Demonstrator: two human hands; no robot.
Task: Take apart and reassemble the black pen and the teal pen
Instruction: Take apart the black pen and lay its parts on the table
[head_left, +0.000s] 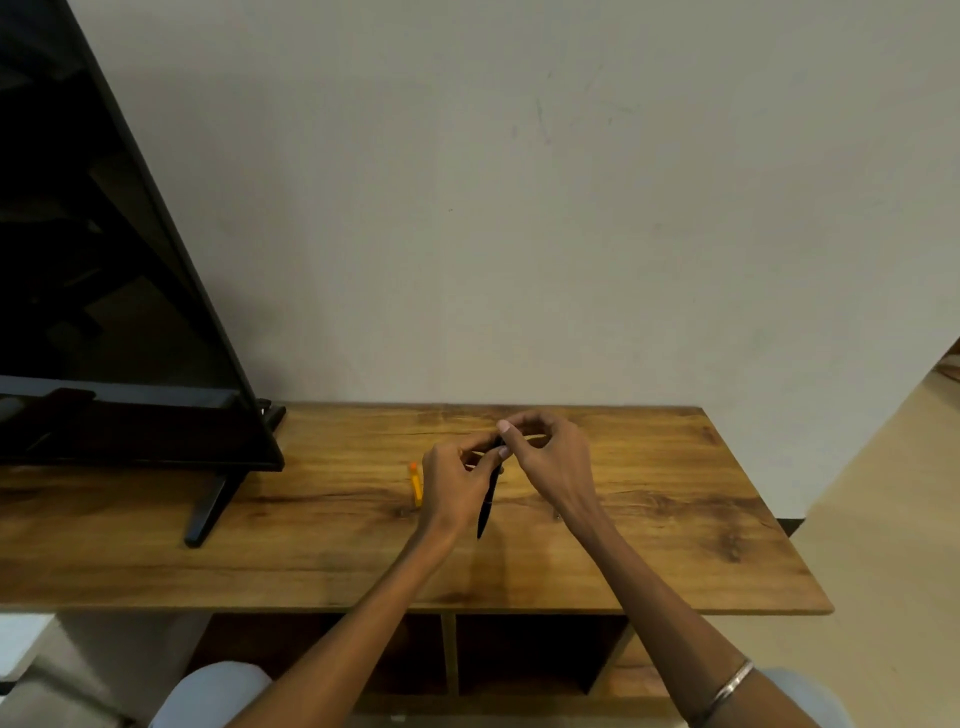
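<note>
The black pen (487, 506) hangs tip-down above the wooden table (322, 551), slanted toward me. My left hand (453, 483) grips its upper barrel from the left. My right hand (553, 457) pinches the pen's top end between thumb and forefinger. Both hands meet over the middle of the table. No teal pen shows in this view; it may be hidden behind my hands.
An orange pen-like piece (415, 483) lies on the table just left of my left hand. A black TV screen (104, 286) on a stand (210, 506) fills the left side. A plain wall rises behind the table. Open shelves (519, 654) sit under the tabletop.
</note>
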